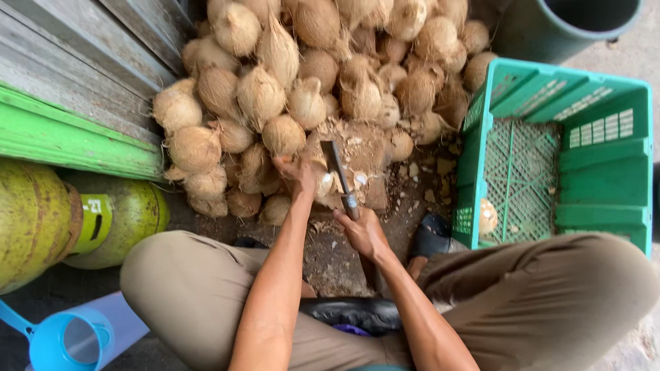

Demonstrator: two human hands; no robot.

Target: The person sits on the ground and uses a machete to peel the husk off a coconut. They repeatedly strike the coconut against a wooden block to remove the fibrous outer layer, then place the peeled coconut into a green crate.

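Observation:
My right hand (362, 232) grips the handle of a cleaver (337, 168), whose dark blade points away from me. My left hand (297, 175) holds a small husked coconut (323, 184) on a wooden chopping block (354, 154) strewn with husk chips. The blade lies right beside that coconut, touching or nearly touching it. A big heap of brown husked coconuts (309, 75) rises just behind the block. My knees in khaki trousers frame both arms.
A green plastic crate (605, 172) stands at right with one coconut (487, 216) inside. Two yellow-green gas cylinders (41, 220) sit at left under a green board. A blue scoop (62, 340) lies bottom left, a dark green bin (557, 27) top right.

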